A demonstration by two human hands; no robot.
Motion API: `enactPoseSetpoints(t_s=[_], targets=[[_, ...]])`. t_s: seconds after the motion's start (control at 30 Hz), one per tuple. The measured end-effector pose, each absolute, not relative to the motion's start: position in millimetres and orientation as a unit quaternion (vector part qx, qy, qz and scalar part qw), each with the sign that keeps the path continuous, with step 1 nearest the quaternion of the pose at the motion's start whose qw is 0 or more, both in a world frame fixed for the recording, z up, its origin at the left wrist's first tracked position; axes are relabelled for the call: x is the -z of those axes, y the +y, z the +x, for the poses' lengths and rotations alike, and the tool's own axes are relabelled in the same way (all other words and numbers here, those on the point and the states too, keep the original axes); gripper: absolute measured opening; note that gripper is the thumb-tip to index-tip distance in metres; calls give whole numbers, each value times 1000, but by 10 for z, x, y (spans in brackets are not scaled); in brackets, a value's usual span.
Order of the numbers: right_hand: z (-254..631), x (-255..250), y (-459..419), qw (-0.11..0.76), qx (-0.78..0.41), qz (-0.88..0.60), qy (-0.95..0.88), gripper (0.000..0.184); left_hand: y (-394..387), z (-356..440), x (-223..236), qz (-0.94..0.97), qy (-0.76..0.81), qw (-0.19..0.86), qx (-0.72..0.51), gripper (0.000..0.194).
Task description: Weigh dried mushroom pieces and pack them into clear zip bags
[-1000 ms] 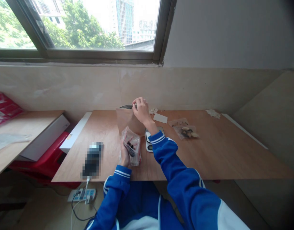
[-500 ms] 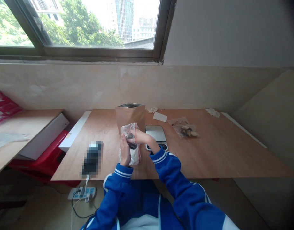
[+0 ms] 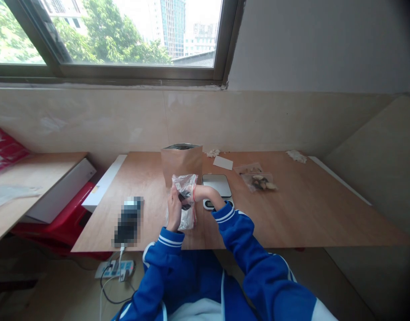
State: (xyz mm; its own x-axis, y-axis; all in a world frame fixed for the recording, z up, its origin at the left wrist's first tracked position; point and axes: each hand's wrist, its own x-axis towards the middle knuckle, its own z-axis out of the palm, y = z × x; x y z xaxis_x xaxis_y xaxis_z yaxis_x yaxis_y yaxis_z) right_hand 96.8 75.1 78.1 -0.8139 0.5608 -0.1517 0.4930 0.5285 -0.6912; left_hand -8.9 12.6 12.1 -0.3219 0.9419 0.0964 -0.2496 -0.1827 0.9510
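Note:
My left hand [image 3: 174, 207] is closed around a clear zip bag [image 3: 184, 179] with dark pieces [image 3: 185, 201] in it. My right hand [image 3: 201, 193] reaches into the mouth of this bag from the right, its fingers beside the dark pieces and blurred by the plastic; their grip is unclear. Beneath, more clear zip bags [image 3: 187, 220] lie on the table. Just behind stands an upright brown paper pouch [image 3: 182, 161], its top open with a silvery lining. Close to my right wrist is a kitchen scale [image 3: 217, 183] with nothing on its plate.
Two clear bags of dried pieces [image 3: 260, 182] lie right of the scale, near a white card [image 3: 223, 162]. A phone, blurred out [image 3: 128, 220], lies at left with a charging cable [image 3: 122, 250] over the table edge. White crumpled scraps [image 3: 296, 156] rest by the wall.
My right hand has come down from the brown pouch's rim and gone into the clear bag. The bag has turned, its mouth now facing right. My left hand keeps its hold.

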Motion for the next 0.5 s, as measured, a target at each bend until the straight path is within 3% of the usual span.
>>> enactPoseSetpoints(t_s=[0.3,0.5], targets=[[1176,-490,1027,177,-478,-316,-801,33,118,-232,-26,269,372,644,-611,45],[1145,-427,1038,154,-518,-300,-786,22,76,-274,76,307,328,663,-599,55]])
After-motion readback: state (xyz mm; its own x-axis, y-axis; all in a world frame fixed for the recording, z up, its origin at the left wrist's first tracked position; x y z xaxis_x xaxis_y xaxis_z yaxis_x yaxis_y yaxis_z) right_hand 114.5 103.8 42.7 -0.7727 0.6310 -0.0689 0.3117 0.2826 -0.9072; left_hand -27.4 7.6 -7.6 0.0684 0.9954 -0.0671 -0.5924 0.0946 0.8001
